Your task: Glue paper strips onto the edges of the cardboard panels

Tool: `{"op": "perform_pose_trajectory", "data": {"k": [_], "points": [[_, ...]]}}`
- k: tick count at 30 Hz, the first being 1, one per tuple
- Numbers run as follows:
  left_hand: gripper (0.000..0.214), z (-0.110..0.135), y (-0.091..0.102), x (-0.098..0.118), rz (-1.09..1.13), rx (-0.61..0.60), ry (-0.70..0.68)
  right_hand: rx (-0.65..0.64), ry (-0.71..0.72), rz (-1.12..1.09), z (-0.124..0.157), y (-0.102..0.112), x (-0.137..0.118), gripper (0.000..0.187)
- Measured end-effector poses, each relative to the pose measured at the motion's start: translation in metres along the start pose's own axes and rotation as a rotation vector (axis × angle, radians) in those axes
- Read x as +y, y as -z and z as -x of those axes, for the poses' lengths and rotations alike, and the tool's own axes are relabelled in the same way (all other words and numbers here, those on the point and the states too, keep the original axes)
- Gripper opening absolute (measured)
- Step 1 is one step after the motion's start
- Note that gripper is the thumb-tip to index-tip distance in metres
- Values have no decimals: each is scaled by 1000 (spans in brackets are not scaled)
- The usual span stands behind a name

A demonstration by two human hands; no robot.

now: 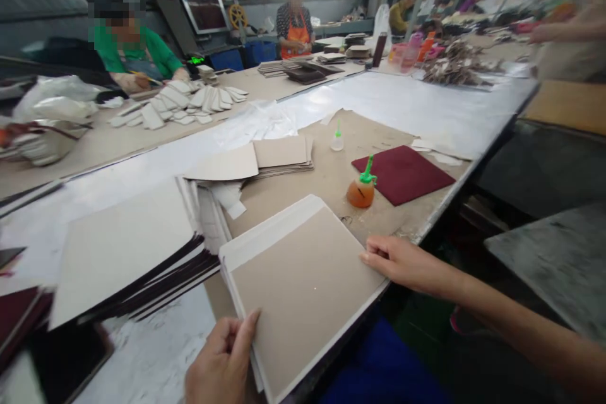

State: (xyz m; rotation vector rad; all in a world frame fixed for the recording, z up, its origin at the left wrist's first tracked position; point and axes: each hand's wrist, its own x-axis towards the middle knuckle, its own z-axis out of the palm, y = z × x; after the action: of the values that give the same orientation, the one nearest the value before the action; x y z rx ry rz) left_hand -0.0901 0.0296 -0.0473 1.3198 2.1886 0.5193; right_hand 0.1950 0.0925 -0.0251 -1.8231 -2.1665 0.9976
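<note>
A beige cardboard sheet [307, 293] lies at the table's near edge, on top of white-edged sheets [272, 230] whose pale border shows along its far side. My left hand [225, 356] is closed on its left edge, thumb on top. At the right edge, my right hand [402, 265] pinches the cardboard between thumb and curled fingers. Just beyond stands a round bottle of amber liquid [360, 194] with a green nozzle. Beside it lies a dark red square panel [404, 173]. A small clear bottle [336, 141] with a green tip is farther back.
To the left, a fanned stack of white, dark-edged panels [127, 233] adjoins a pile of beige boards [281, 153]. Pale cut pieces [175, 101] and brown scraps [461, 63] lie farther off. Several co-workers, one in a green top [154, 47], are around the tables.
</note>
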Motion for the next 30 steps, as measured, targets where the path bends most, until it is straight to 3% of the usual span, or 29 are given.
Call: {"op": "perform_pose_trajectory", "data": {"k": [3,11,13,16,18,22,27,30], "points": [[37,1,-3,-2,22,31,-104,2,-24,105,-2,-3,4,30],[29,3,-12,-6,-2,217,-196,-23,-40,287,-8,-2,8,33],[23,-2,-13,-13,-37,311,-386,-29,-54,319,-5,1,0,31],[32,-17,-17,-26,-224,496,-872,-35,-60,354,-1,9,-13,27],[45,-27,-19,-33,-274,470,-1057,-29,-62,373,2,12,-20,26],[61,-42,-22,-41,-287,349,-1218,-24,-76,396,4,15,-25,25],[58,-51,-14,-46,-437,300,-1353,-54,-50,388,3,15,-25,27],[46,-42,-9,-39,-362,243,-1295,-69,-43,422,2,14,-24,27]]}}
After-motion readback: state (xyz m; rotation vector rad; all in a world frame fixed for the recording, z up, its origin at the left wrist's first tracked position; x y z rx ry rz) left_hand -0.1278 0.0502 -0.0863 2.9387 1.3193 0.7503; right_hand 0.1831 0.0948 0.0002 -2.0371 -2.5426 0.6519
